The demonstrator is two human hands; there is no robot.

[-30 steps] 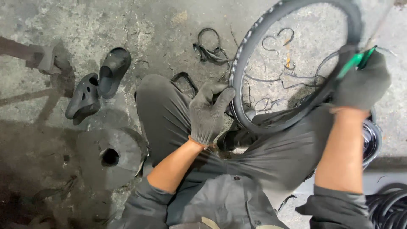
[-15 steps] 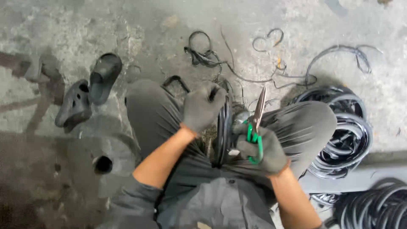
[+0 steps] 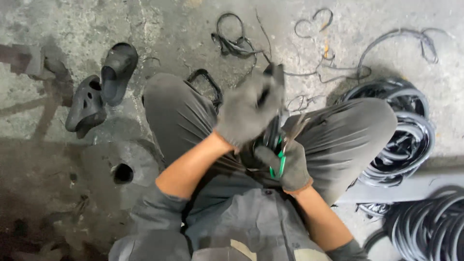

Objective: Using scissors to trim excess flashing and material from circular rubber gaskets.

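I sit on a concrete floor with my knees apart, in grey trousers and grey gloves. My left hand [image 3: 246, 113] is blurred with motion and grips a black rubber tyre strip [image 3: 271, 137] that stands edge-on between my knees. My right hand [image 3: 286, 166] sits just below and to the right of it, closed on green-handled cutters [image 3: 280, 162] whose metal jaws point up against the strip. Most of the strip is hidden behind the two hands.
Two black sandals [image 3: 99, 92] lie on the floor at the left. Coils of black rubber rings [image 3: 401, 140] are stacked at the right, with more at the lower right [image 3: 430, 227]. Thin black offcuts [image 3: 237, 41] are scattered ahead. A round metal disc with a hole [image 3: 123, 171] lies at my left.
The large tyre hoop I held up at the right has come down between my knees. My right hand with the cutters dropped to meet it, and my left hand shifted up along it.
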